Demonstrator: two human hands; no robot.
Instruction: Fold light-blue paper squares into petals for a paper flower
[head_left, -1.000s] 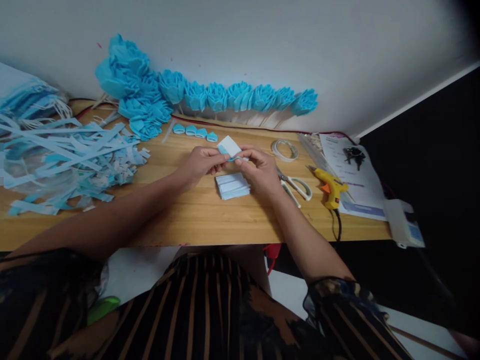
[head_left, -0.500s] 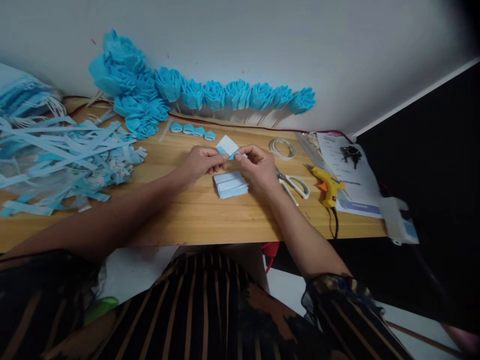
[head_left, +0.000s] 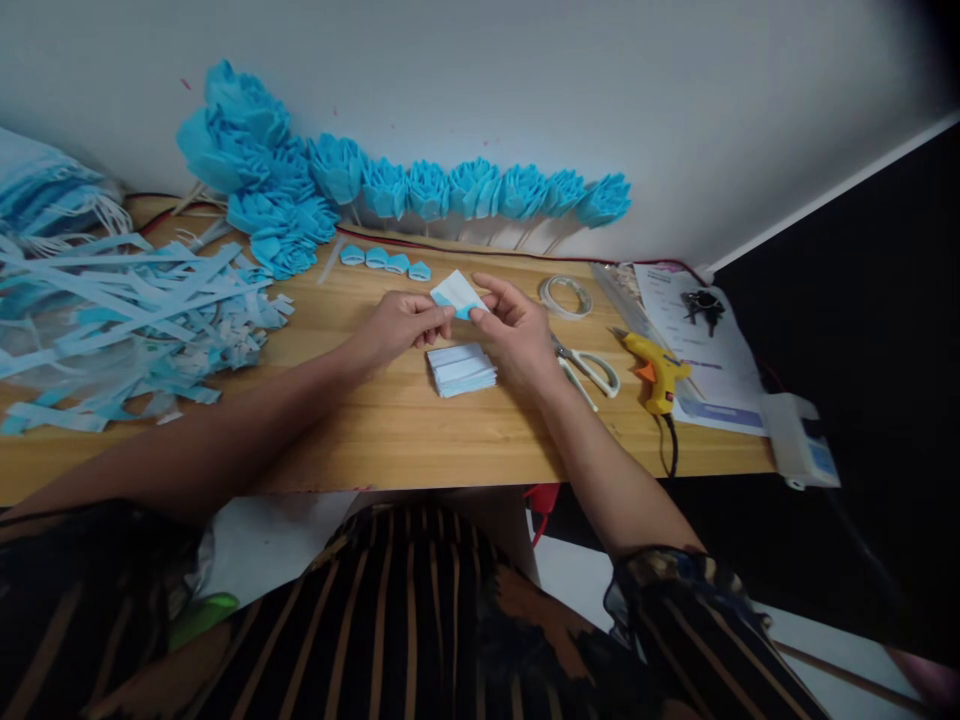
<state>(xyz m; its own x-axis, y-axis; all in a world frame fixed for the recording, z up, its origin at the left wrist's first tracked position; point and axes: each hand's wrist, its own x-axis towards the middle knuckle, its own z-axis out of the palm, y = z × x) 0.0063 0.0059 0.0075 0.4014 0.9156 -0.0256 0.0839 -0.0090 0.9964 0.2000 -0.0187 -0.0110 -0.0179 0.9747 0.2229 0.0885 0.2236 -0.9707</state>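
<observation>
Between my hands is a small white-and-blue fabric piece [head_left: 458, 290], partly folded so a blue band shows along its lower side. My left hand [head_left: 411, 322] pinches its left corner. My right hand [head_left: 517, 322] grips the lower right corner between thumb and fingers, with the index finger lifted a little away. Just below them on the table lies a stack of cut white-and-blue fabric pieces [head_left: 462, 370]. Behind my left hand sits a short row of folded blue petals [head_left: 386, 260].
Blue fabric flowers [head_left: 475, 188] on sticks lean along the wall. Fabric strips [head_left: 120, 320] heap at the left, below stacked face masks [head_left: 52, 190]. At right are a tape roll [head_left: 565, 297], scissors [head_left: 592, 370], a yellow glue gun [head_left: 654, 370], a printed sheet [head_left: 720, 370] and keys [head_left: 703, 308].
The fabric piece has tilted and shows more of its face. My right index finger has lifted and straightened away from it. My left hand has barely moved.
</observation>
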